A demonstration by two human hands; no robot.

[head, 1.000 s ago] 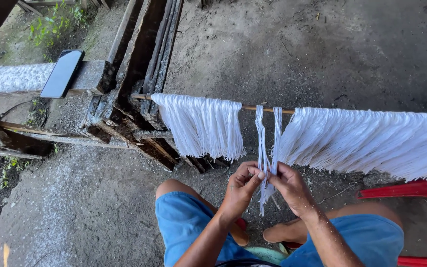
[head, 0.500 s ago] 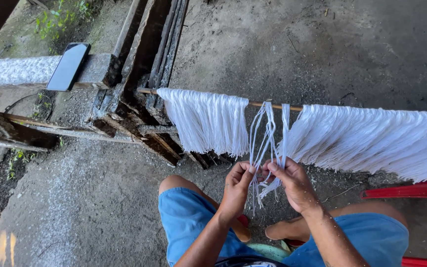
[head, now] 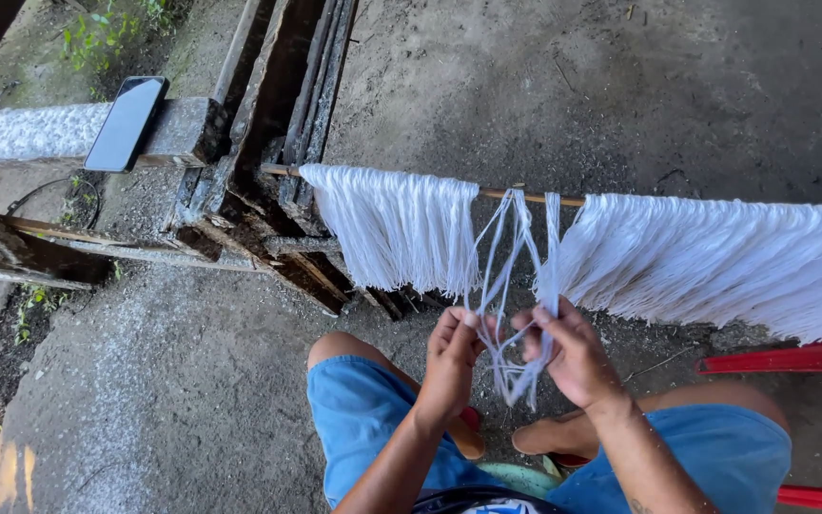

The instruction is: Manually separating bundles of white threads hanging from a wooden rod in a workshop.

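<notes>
A rough concrete floor fills most of the frame, grey and gritty, with a stack of dark weathered timber beams running down from the top centre toward the middle left. Across the middle, from centre-left to the right edge, a thin wooden rod hangs level, and over it white cord is draped in two dense curtains: a left fringe and a much wider right fringe, each hanging straight down so the strands stay sorted and untangled. In the gap between them a few loose strands drop from the rod to the hands at lower centre, kept apart from the bundles so they can be worked singly. At lower right a red plastic chair shows an edge; the person sits with knees in blue shorts spread, which leaves the hands room under the rod. The right hand has fingers closed on the gathered strands, holding them taut. The left hand pinches strands between thumb and fingertips, the other fingers partly curled. At upper left a dark phone lies flat on a pale concrete ledge, out of the way.
</notes>
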